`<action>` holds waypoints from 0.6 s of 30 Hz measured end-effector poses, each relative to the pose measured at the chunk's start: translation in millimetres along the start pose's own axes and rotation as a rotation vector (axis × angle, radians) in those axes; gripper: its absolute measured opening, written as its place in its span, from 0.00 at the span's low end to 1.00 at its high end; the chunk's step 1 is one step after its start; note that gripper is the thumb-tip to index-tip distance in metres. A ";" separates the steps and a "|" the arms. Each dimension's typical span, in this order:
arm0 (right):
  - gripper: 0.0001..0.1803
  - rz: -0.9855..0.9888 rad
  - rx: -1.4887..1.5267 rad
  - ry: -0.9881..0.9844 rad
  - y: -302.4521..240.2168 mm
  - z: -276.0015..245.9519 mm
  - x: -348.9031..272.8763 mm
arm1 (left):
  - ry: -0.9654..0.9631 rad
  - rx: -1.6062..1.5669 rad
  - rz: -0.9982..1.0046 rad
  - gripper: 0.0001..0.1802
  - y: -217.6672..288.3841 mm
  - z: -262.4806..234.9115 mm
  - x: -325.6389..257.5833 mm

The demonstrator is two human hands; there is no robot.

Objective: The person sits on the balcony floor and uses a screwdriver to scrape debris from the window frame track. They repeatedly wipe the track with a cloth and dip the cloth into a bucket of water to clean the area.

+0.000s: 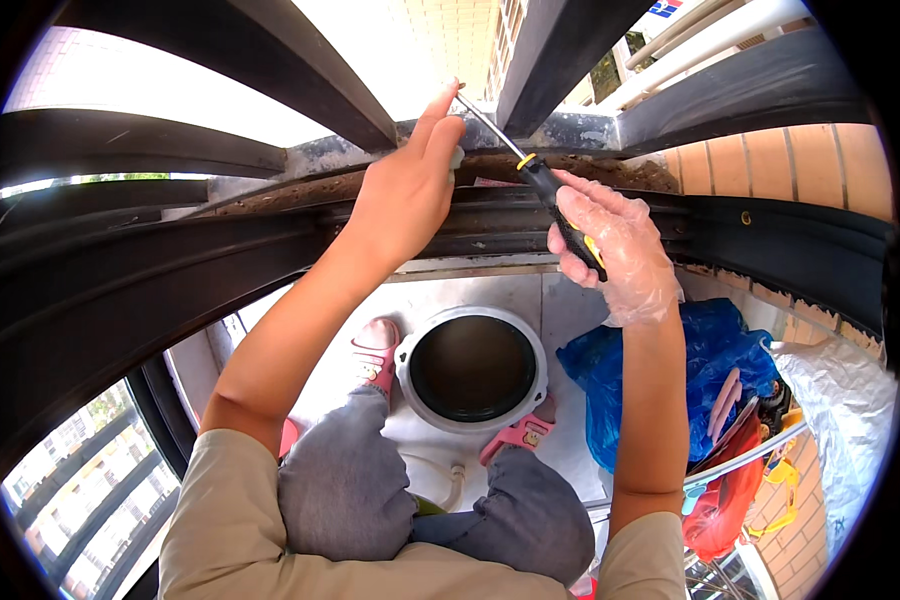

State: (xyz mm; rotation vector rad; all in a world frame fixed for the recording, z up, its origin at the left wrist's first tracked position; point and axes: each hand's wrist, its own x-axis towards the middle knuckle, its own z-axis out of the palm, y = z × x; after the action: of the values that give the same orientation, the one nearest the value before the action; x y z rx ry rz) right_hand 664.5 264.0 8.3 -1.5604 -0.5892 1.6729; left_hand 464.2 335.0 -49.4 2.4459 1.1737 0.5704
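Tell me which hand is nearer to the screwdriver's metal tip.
Left. The left hand has its fingertips at the tip of the screwdriver; the gloved right hand grips the handle, lower down the tool.

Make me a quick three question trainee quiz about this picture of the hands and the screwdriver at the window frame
1. True or false: the right hand wears a clear plastic glove.
2. Which hand grips the black and yellow handle of the screwdriver? A left, B right.
3. Fill in: the bare left hand reaches up beside the screwdriver's metal ____, near the window frame.

Key: 1 true; 2 B; 3 shaft.
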 end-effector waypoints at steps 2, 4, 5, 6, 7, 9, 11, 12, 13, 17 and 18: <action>0.25 -0.010 0.048 0.001 3.4 2.6 -2.2 | 0.050 -0.008 -0.034 0.25 -4.4 7.7 6.0; 0.25 0.004 0.093 0.000 5.1 2.8 -6.9 | 0.109 -0.024 -0.076 0.23 -9.8 14.7 12.1; 0.25 0.011 0.115 0.000 6.1 2.7 -9.9 | 0.143 -0.035 -0.103 0.21 -12.0 17.5 16.1; 0.25 0.002 0.106 0.025 8.5 4.1 -13.8 | 0.176 -0.046 -0.129 0.20 -13.5 19.4 19.4; 0.26 -0.001 0.106 0.027 12.0 2.6 -18.2 | 0.175 -0.125 -0.165 0.18 -12.9 19.4 23.6; 0.26 -0.008 0.107 0.029 18.5 -0.3 -26.9 | 0.169 -0.281 -0.238 0.16 -11.3 18.0 29.7; 0.26 -0.002 0.141 0.038 23.8 -3.7 -37.0 | 0.191 -0.366 -0.357 0.17 4.3 11.5 32.7; 0.26 -0.007 0.170 0.034 26.4 -5.5 -42.2 | 0.158 -0.431 -0.458 0.17 11.7 4.6 33.1; 0.26 -0.006 0.200 0.026 29.8 -7.4 -48.1 | 0.121 -0.493 -0.566 0.18 20.5 -0.6 29.5; 0.22 0.065 0.020 0.124 45.9 -23.8 -115.6 | 0.208 -0.415 -0.009 0.11 30.4 4.4 -37.4; 0.21 0.140 -0.063 0.055 50.6 -34.8 -129.7 | -0.055 -0.487 -0.130 0.10 37.3 0.8 -58.6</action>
State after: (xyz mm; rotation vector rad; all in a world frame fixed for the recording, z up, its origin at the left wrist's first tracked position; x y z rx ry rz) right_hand 683.0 126.7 45.5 -1.7216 -0.5191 1.7224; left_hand 455.2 266.3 -43.5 1.9479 1.0194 0.6562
